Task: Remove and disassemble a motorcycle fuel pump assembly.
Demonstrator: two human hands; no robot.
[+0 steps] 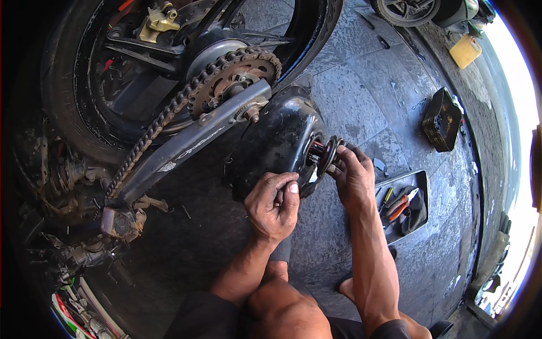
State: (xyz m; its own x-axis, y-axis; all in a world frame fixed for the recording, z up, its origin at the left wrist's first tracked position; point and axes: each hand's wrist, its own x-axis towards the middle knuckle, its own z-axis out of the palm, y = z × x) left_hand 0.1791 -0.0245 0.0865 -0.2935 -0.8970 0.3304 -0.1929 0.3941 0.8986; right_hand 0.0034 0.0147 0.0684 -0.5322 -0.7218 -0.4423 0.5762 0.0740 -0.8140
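Observation:
A black metal tank [275, 146] with a dented, dirty surface lies in front of me, a round metal fitting [326, 155] with inner parts sticking from its opening at the right. My right hand [354, 179] grips the rim of that fitting with thumb and fingers. My left hand [271, 206] is closed against the lower left of the tank, thumb and forefinger pinched; what they hold, if anything, is too small to make out.
A motorcycle's rear wheel [84, 73], rusty sprocket [223, 90], chain and swingarm [186, 144] fill the upper left. On the tiled floor lie a tool tray [423, 203] with pliers, a black container [442, 118] and a yellow jerrycan [465, 52]. Another wheel [406, 8] is at the top right.

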